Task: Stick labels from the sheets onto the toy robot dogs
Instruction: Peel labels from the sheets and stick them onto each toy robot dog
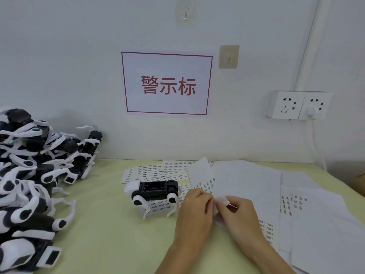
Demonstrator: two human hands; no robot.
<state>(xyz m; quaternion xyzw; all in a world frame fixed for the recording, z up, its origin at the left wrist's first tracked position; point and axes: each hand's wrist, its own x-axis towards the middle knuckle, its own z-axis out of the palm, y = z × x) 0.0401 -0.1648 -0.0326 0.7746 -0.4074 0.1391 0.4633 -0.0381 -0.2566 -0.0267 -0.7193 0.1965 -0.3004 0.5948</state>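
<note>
Right of the toy robot dog [155, 191]: both hands pinching one label sheet [201, 176].
Left hand [194, 209] and right hand [236, 211] side by side, fingertips together on sheet's near edge; far end of sheet curled up off the table [110, 224]. Dog lying on its side on more label sheets [150, 172], black belly up, just left of the left hand. Big pile of black-and-white dogs [29, 175] well left of that dog, against the wall. Further sheets [296, 204] spread right of the hands. Red-bordered sign [167, 84] on wall behind the dog; wall socket [298, 104] up right of it, plug in.
</note>
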